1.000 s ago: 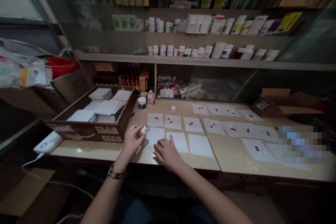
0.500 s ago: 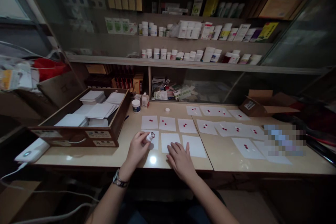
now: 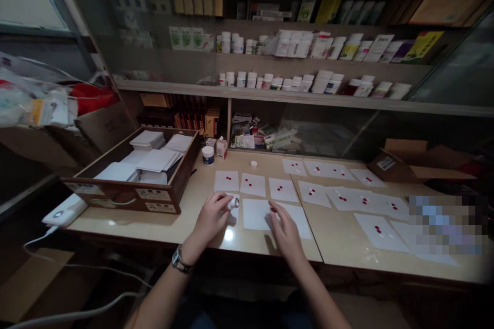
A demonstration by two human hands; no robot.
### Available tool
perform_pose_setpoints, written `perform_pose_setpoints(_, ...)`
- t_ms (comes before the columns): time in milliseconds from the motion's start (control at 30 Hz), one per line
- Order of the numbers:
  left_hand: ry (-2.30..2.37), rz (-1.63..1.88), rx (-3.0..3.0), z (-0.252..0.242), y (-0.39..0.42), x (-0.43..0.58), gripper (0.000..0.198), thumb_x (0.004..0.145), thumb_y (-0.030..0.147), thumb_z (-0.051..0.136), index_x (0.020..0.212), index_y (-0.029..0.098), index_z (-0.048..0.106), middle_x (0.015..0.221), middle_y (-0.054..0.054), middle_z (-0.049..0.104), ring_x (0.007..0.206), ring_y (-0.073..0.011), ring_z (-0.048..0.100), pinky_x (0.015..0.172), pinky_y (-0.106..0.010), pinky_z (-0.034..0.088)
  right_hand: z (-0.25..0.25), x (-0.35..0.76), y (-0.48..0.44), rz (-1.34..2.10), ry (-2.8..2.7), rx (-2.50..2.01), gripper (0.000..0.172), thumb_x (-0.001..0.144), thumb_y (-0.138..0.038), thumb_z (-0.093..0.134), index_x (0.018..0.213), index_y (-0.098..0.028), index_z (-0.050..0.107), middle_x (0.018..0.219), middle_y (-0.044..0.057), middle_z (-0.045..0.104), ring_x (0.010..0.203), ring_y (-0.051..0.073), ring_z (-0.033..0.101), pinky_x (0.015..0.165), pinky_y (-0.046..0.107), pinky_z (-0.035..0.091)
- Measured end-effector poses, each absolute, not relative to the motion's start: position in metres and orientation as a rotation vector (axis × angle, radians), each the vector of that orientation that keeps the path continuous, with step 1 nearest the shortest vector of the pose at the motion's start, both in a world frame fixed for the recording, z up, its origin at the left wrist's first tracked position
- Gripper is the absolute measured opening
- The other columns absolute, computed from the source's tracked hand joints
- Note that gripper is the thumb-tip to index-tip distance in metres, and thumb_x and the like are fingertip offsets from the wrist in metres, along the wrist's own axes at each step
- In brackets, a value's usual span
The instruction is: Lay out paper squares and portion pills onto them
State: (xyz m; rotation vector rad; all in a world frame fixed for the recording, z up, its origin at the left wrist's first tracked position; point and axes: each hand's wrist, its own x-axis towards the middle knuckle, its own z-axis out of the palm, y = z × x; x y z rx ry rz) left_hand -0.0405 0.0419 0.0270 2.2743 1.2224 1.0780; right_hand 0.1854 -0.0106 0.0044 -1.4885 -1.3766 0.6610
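Closed around a small white pill bottle (image 3: 233, 203), my left hand (image 3: 211, 217) tips its uncapped mouth to the right, above a mostly covered paper sheet. My right hand (image 3: 286, 231) hovers over the near sheets, fingers apart and slightly bent, with nothing visible in them. Beneath it lie a blank white sheet (image 3: 254, 214) and another white sheet (image 3: 301, 221). Behind them, three sheets bear red tablets: a left sheet (image 3: 226, 181), a middle sheet (image 3: 252, 184) and a right sheet (image 3: 283, 190). A white cap (image 3: 253, 163) rests farther back on the desk.
A wooden drawer (image 3: 179, 187) with stacks of white paper stands at left. Beside it are a white jar (image 3: 208, 155) and a small box (image 3: 222, 147). More sheets with red and white tablets (image 3: 349, 198) spread rightward, near an open carton (image 3: 401, 162). Shelves of medicine bottles (image 3: 295, 43) rise behind.
My right hand has lifted off the near sheets and shifted right, its fingers drawn closer together. The left hand still holds the bottle, now turned more sideways. The camera view has swung slightly left.
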Motion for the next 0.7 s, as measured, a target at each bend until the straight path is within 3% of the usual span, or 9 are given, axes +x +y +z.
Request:
perform_pose_setpoints(67, 1.252, 1.036, 2.404, 0.034, 0.042, -0.04, 0.039, 0.079, 0.005, 0.05, 0.111, 0.022, 0.064, 0.107, -0.009, 0.059, 0.101, -0.0218, 0.055, 0.088, -0.036, 0.049, 0.01, 0.154, 0.013, 1.09, -1.056, -1.223, 0.038, 0.089, -0.048, 0.042, 0.113, -0.023, 0.058, 0.121, 0.012, 0.062, 0.111, 0.025, 0.059, 0.096, 0.048, 0.046)
perform_pose_setpoints(200, 1.299, 0.885, 2.625, 0.04, 0.049, -0.039, 0.026, 0.083, 0.007, 0.052, 0.1, 0.022, 0.064, 0.099, -0.008, 0.058, 0.097, -0.0218, 0.052, 0.078, -0.032, 0.05, 0.007, 0.093, 0.054, 1.607, -0.594, -0.908, 0.029, 0.09, -0.036, 0.035, 0.082, -0.021, 0.058, 0.08, 0.008, 0.066, 0.084, 0.021, 0.066, 0.088, 0.04, 0.053)
perform_pose_setpoints(333, 1.249, 0.789, 2.755, 0.038, 0.054, -0.04, 0.016, 0.085, 0.009, 0.055, 0.093, 0.02, 0.062, 0.093, -0.007, 0.056, 0.095, -0.0214, 0.05, 0.075, -0.03, 0.049, -0.002, 0.067, 0.064, 1.674, -0.404, -0.802, 0.024, 0.089, -0.028, 0.038, 0.077, -0.021, 0.057, 0.074, 0.004, 0.061, 0.075, 0.017, 0.064, 0.085, 0.032, 0.054)
perform_pose_setpoints(500, 1.256, 0.756, 2.924, 0.032, 0.052, -0.042, 0.014, 0.088, 0.015, 0.054, 0.101, 0.019, 0.06, 0.097, -0.008, 0.058, 0.097, -0.0221, 0.051, 0.07, -0.029, 0.049, -0.005, 0.07, 0.057, 1.701, -0.306, -0.711, 0.023, 0.09, -0.022, 0.039, 0.08, -0.018, 0.059, 0.077, 0.004, 0.062, 0.077, 0.013, 0.063, 0.084, 0.024, 0.053)
perform_pose_setpoints(700, 1.221, 0.846, 2.823, 0.025, 0.054, -0.041, 0.018, 0.087, 0.013, 0.054, 0.101, 0.022, 0.062, 0.1, -0.007, 0.059, 0.104, -0.021, 0.05, 0.072, -0.026, 0.049, -0.006, 0.074, 0.057, 1.651, -0.409, -0.781, 0.02, 0.089, -0.025, 0.041, 0.078, -0.021, 0.056, 0.077, 0.004, 0.061, 0.079, 0.016, 0.064, 0.085, 0.03, 0.055)
